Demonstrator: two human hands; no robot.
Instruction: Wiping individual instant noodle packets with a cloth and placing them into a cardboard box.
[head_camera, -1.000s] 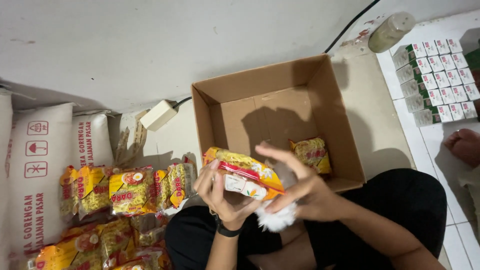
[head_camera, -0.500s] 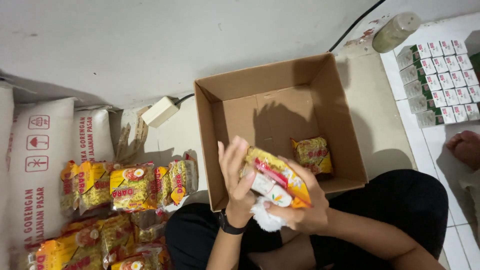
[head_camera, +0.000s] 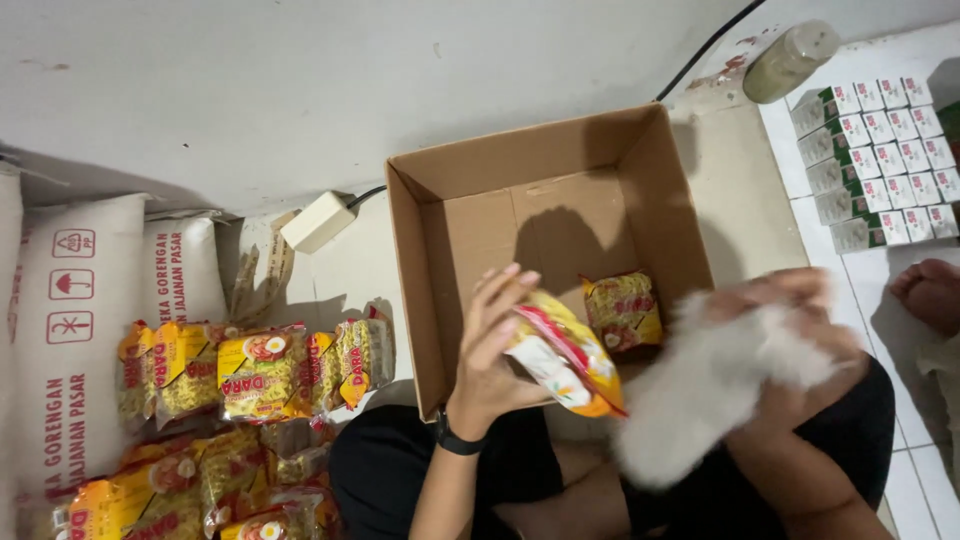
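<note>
Left of an open brown cardboard box (head_camera: 430, 270) lie a white rectangular power adapter (head_camera: 318, 222) and tall white printed sacks (head_camera: 75, 330), while rows of small white-and-green cartons (head_camera: 880, 165) sit to its right.

The left hand (head_camera: 495, 345) is raised, fingers spread and curled in a grip, a dark band on its wrist. The right hand (head_camera: 790, 335) is motion-blurred, its grip unclear.
</note>
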